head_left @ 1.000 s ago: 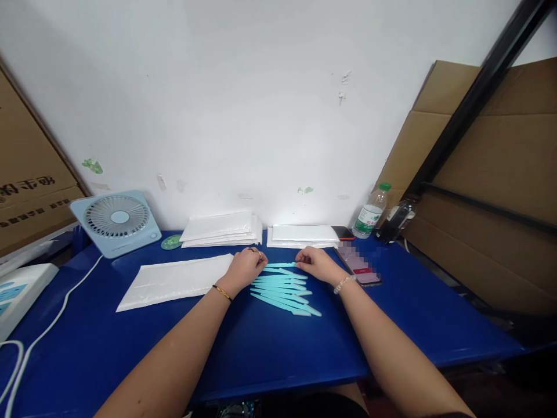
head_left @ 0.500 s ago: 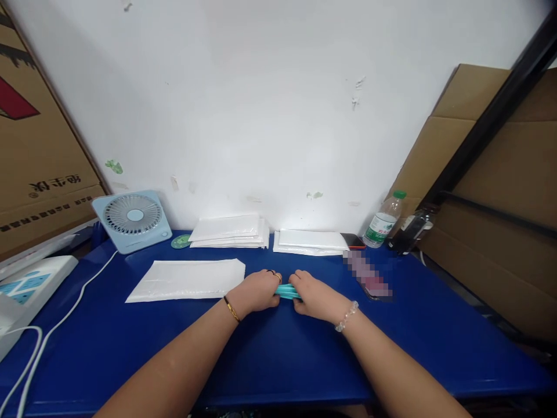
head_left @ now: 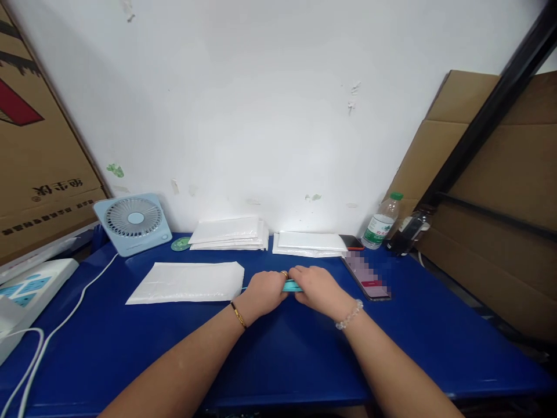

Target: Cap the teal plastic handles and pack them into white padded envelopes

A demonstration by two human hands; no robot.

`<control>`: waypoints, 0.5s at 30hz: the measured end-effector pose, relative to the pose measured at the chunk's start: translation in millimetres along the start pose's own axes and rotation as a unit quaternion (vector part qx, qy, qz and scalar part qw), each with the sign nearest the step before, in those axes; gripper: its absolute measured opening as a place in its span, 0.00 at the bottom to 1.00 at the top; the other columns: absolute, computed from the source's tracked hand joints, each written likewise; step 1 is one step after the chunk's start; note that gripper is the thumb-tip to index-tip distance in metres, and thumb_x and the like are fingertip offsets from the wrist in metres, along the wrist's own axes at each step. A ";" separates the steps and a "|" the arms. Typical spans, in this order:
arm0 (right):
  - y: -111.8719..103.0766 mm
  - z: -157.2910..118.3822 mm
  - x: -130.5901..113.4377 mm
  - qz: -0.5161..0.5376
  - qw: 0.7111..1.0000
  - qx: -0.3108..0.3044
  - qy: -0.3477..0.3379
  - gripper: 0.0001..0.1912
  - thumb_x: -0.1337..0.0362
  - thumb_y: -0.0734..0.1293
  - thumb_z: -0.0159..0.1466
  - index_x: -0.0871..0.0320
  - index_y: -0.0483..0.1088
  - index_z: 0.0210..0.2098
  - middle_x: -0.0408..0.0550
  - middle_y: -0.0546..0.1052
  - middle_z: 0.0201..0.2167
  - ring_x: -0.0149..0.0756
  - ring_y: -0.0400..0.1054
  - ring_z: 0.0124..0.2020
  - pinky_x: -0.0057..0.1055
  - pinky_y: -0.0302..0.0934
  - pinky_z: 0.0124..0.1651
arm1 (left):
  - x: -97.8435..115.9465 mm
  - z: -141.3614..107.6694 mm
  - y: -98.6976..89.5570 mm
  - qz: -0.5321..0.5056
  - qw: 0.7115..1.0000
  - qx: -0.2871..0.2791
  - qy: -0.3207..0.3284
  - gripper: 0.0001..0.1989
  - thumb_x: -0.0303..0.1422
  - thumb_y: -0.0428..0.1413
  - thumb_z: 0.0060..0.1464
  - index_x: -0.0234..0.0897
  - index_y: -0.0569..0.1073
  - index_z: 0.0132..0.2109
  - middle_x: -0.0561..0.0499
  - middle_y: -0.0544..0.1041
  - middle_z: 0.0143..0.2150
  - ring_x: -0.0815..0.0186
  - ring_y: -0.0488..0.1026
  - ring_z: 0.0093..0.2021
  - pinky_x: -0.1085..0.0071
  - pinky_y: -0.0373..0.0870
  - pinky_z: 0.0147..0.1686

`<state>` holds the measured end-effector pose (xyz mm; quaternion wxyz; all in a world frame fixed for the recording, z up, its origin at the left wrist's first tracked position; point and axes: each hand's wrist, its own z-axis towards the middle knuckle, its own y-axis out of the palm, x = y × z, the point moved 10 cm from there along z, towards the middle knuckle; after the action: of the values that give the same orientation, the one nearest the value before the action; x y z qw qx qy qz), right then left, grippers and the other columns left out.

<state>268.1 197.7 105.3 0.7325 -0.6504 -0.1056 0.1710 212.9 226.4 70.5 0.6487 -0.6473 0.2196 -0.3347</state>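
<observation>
Gathered from a loose spread a second ago, largely hidden in both hands: turquoise sticks (head_left: 292,287), over the middle of a blue table (head_left: 296,360). Curled around their left part, left hand (head_left: 264,292); wrapped, fingers bent, around their right part, right hand (head_left: 318,292). Just left, flat, white envelope (head_left: 187,283); to the right, phone (head_left: 364,277), partly pixelated. Farther back, two envelope stacks (head_left: 225,233), between pale blue fan (head_left: 135,218), left, and green-capped bottle (head_left: 379,226), right. Behind, white wall (head_left: 261,116).

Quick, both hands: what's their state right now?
Left hand: closed, holding the teal sticks.
Right hand: closed, holding the same teal sticks.
</observation>
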 end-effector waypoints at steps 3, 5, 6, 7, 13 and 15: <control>-44.4 -14.6 18.0 0.156 0.978 0.136 -0.007 0.26 0.53 0.69 0.56 0.53 0.64 0.51 0.52 0.71 0.49 0.47 0.64 0.51 0.41 0.56 0.53 | 0.3 -1.0 -9.6 -0.034 0.999 0.025 -0.005 0.10 0.36 0.47 0.57 0.37 0.68 0.43 0.46 0.76 0.35 0.57 0.74 0.35 0.67 0.66 0.33; -64.6 -25.6 35.0 0.270 0.934 0.235 0.013 0.25 0.49 0.61 0.62 0.52 0.60 0.56 0.51 0.67 0.55 0.46 0.58 0.57 0.42 0.53 0.57 | 2.6 -2.0 -14.5 -0.069 0.997 0.039 0.002 0.09 0.36 0.46 0.58 0.38 0.67 0.41 0.47 0.75 0.33 0.59 0.74 0.33 0.69 0.65 0.31; -66.6 -28.3 39.6 0.318 0.912 0.260 0.021 0.24 0.49 0.56 0.65 0.51 0.60 0.57 0.51 0.65 0.56 0.45 0.56 0.59 0.42 0.52 0.59 | 4.1 -2.3 -15.9 -0.086 0.995 0.044 0.006 0.08 0.36 0.46 0.58 0.38 0.67 0.40 0.48 0.75 0.32 0.60 0.73 0.33 0.69 0.64 0.31; -64.2 -28.1 39.8 0.357 0.895 0.267 0.025 0.24 0.50 0.52 0.67 0.51 0.60 0.58 0.50 0.64 0.57 0.44 0.55 0.60 0.42 0.50 0.60 | 5.4 -2.6 -16.6 -0.102 0.994 0.047 0.009 0.08 0.35 0.46 0.57 0.38 0.67 0.39 0.48 0.75 0.32 0.60 0.73 0.33 0.70 0.64 0.31; -37.7 -12.0 6.8 0.536 0.821 0.193 -0.042 0.33 0.41 0.55 0.62 0.50 0.54 0.62 0.51 0.59 0.62 0.46 0.51 0.63 0.45 0.47 0.63 | 8.7 -4.5 -24.0 -0.269 0.961 0.064 0.022 0.06 0.34 0.51 0.54 0.35 0.67 0.35 0.50 0.74 0.31 0.63 0.71 0.33 0.70 0.64 0.32; -34.7 -10.3 3.3 0.597 0.781 0.175 -0.059 0.41 0.40 0.62 0.56 0.49 0.50 0.63 0.52 0.57 0.63 0.48 0.50 0.63 0.46 0.48 0.63 | 14.2 -6.9 -27.9 -0.383 0.921 0.051 0.041 0.09 0.37 0.51 0.55 0.35 0.67 0.33 0.52 0.72 0.29 0.66 0.70 0.31 0.72 0.64 0.31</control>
<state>279.0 186.2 138.1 0.5774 -0.4328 0.2921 0.6277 213.4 213.1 99.6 0.4931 -0.6340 -0.0363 -0.5946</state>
